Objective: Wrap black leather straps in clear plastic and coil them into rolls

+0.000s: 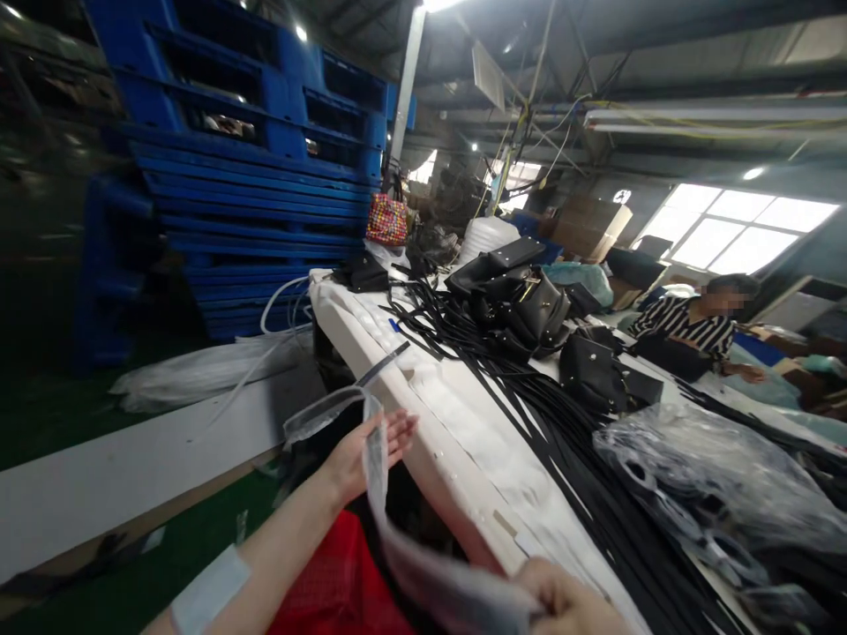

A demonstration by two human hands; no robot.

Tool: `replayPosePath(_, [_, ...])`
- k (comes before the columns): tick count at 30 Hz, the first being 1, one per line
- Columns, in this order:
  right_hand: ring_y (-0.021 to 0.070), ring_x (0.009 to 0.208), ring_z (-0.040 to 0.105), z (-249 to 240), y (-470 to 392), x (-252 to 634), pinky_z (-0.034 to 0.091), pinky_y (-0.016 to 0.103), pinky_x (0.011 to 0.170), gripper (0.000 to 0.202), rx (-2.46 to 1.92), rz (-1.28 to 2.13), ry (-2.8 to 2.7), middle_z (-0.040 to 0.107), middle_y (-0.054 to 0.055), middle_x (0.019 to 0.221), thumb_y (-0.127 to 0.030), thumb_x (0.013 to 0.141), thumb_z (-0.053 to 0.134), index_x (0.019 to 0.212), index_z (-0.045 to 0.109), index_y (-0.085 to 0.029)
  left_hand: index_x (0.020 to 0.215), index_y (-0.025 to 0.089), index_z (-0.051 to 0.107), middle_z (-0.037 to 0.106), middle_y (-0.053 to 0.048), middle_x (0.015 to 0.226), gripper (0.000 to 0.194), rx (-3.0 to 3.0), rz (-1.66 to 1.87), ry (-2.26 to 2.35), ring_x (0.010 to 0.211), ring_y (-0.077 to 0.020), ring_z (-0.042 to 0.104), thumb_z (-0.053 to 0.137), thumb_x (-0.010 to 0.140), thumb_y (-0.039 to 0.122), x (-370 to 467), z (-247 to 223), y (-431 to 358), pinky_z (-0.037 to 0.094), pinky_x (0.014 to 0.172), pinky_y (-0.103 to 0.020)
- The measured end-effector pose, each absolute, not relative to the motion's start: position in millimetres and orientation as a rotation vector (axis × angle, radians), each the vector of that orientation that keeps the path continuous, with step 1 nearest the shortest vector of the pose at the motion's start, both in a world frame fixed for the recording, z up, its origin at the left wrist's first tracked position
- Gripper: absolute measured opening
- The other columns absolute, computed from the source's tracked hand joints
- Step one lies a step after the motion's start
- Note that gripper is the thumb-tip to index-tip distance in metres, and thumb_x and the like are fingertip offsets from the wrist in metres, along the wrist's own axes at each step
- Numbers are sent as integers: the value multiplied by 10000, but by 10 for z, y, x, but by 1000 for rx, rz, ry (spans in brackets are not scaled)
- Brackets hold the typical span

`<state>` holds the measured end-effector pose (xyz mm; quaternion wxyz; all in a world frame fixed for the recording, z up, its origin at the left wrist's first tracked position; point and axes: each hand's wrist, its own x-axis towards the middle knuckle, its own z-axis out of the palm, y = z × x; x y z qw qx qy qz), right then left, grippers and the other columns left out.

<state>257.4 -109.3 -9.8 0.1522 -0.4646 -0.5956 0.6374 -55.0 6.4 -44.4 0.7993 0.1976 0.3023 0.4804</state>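
In the lower centre of the frame, a translucent plastic strip (376,476) ran in a sagging curve between your two hands. Your left hand (361,454), left of centre, lay under it with the fingers extended and close together; the strip crossed the palm side, and whether the thumb pressed it could not be told. Your right hand (565,600), at the bottom edge and blurred, had its fingers curled in on the strip's near end. Beyond the left hand, the strip bent into a loop, and a narrow dark tail (384,363) reached up over the edge of the white table (430,450). Whether the sleeve-like film enclosed a strap was unclear.

The step, judged to be drawing the strip lengthwise between the hands, called for a light guiding left palm and a firm right pinch, with tension even enough to prevent twisting. You did well to mind the loop, which could have kinked, and the slack middle, which could have caught on the red container (331,582) below or the table's edge.
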Motion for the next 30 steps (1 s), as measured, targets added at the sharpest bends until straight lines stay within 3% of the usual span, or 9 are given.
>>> replayPosePath(2, [59,327,319,-261,-1048,2218,301,181,362,428,-1105,1810,-1119,454,-56,440,-619,739,660,836,679,-203,1138,108,614,710,-148,1047,645,400,826,905,1059,-246,629,281,939,624,-339,-600,-22,396,995,-377])
replayPosePath(4, [55,435,445,-402,-957,1885,416,172,465,358,-987,1698,-677,602,-34,638,-407,737,758,1003,664,-185,1045,86,650,709,-161,1037,735,500,580,954,1023,-248,636,253,909,689,-141,-742,-248,398,968,-356])
replayPosePath(8, [103,587,592,-703,-782,1516,509,209,576,349,-970,1650,-318,707,16,807,-245,673,806,980,663,-162,887,112,672,720,-114,844,599,724,377,693,793,-229,660,566,771,691,84,-830,-758,463,823,-353])
replayPosePath(11, [113,677,626,-884,-776,1450,522,219,649,330,-1008,1536,-348,737,32,912,-267,711,781,1004,658,-176,772,130,634,689,-68,703,462,759,387,716,662,-209,640,727,693,576,70,-808,-918,483,743,-362])
replayPosePath(16, [150,718,640,-1065,-822,1483,517,271,684,379,-1066,1483,-452,742,71,995,-366,746,734,1056,636,-172,804,140,609,595,12,594,342,714,253,683,545,-173,609,740,708,441,-45,-849,-973,494,677,-355])
replayPosePath(19, [176,736,650,-1172,-824,1581,516,303,695,411,-1129,1429,-509,740,91,986,-465,780,665,1056,625,-163,835,148,599,422,100,461,370,733,190,686,361,-69,382,661,780,509,-74,-849,-1016,439,561,-270])
replayPosePath(22, [181,656,627,-1293,-838,1727,497,296,620,447,-1347,1370,-707,722,72,780,-580,807,573,914,651,-153,830,174,550,293,142,420,444,852,227,750,341,-43,153,617,785,611,-92,-766,-1058,282,410,-203])
replayPosePath(25, [146,485,522,-1412,-861,1831,425,269,491,489,-1541,1323,-836,596,15,536,-645,793,541,714,611,-168,833,205,491,296,139,420,483,906,245,754,344,-55,158,575,781,678,-106,-664,-1083,251,379,-198])
replayPosePath(30, [138,433,481,-1484,-891,1853,390,264,453,471,-1618,1313,-863,533,-3,473,-617,828,485,661,568,-185,868,209,500,265,145,408,464,918,247,754,338,-56,157,529,820,670,-115,-631,-1089,336,406,-200])
